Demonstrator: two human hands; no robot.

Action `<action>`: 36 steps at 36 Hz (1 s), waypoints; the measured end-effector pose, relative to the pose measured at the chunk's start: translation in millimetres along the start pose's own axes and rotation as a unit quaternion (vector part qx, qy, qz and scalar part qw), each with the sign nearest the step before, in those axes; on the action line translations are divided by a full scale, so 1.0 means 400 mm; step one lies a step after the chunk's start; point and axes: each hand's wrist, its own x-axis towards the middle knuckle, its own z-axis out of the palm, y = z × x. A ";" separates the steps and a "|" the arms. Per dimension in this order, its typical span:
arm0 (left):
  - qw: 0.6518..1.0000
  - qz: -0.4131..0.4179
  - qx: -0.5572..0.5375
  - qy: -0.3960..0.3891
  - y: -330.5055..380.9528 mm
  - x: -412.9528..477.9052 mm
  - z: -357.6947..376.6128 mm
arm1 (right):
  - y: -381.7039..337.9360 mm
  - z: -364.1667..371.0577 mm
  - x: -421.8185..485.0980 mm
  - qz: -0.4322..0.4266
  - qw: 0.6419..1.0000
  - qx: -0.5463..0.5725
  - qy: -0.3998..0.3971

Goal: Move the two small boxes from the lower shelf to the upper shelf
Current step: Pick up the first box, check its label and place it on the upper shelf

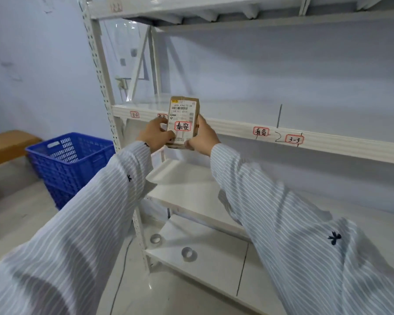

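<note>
A small brown cardboard box (183,110) with a white shipping label and a red-framed handwritten sticker is held upright in front of the upper shelf's front edge (237,127). My left hand (155,135) grips its left side and my right hand (203,136) grips its right side and bottom corner. Both arms wear striped sleeves. The box's top reaches just above the upper shelf's surface. The lower shelf (191,189) lies beneath my arms, partly hidden by them. I see no second small box.
A blue plastic crate (71,160) stands on the floor left of the white metal rack. Two tape rolls (156,238) (188,253) lie on the bottom shelf. Red-framed labels (293,139) mark the shelf edge. A brown bench (7,144) sits far left.
</note>
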 end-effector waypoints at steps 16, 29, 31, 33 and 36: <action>0.997 -0.010 0.057 0.052 0.041 0.376 -0.124 | -0.117 0.018 0.420 0.014 0.998 0.007 -0.055; 0.995 -0.015 0.092 0.044 0.000 0.599 -0.079 | -0.067 0.042 0.612 0.118 0.982 0.120 -0.080; 0.994 -0.016 0.105 0.038 -0.010 0.617 -0.067 | -0.057 0.044 0.621 0.131 0.981 0.110 -0.086; 0.993 -0.020 0.113 0.033 -0.019 0.629 -0.056 | -0.047 0.048 0.629 0.139 0.982 0.094 -0.084; 0.994 -0.022 0.105 0.029 -0.031 0.640 -0.047 | -0.039 0.054 0.635 0.145 0.984 0.065 -0.080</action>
